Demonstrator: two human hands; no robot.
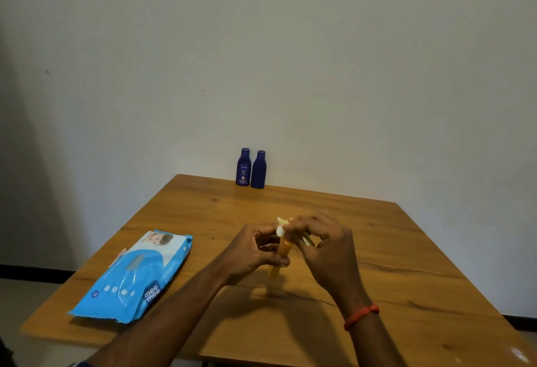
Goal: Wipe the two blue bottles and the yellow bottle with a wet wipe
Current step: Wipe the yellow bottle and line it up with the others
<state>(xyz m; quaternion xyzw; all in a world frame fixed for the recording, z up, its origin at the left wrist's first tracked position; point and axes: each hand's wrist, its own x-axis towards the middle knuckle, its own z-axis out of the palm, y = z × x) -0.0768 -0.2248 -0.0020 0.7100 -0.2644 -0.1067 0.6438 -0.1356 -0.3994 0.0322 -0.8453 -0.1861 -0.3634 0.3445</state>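
Over the middle of the wooden table [392,250], my left hand [250,253] grips a slim yellow bottle [280,259] with a white cap, held upright and a little tilted. My right hand [325,244] pinches a pale wet wipe [305,237] against the bottle's top; most of the wipe is hidden by my fingers. Two dark blue bottles stand upright side by side at the table's far edge by the wall: the left blue bottle [243,167] shows its label, the right blue bottle [258,169] shows a plain side.
A light blue pack of wet wipes [136,276] lies flat on the table's left side, near the front left edge. A white wall rises right behind the table. A red thread band [361,315] circles my right wrist.
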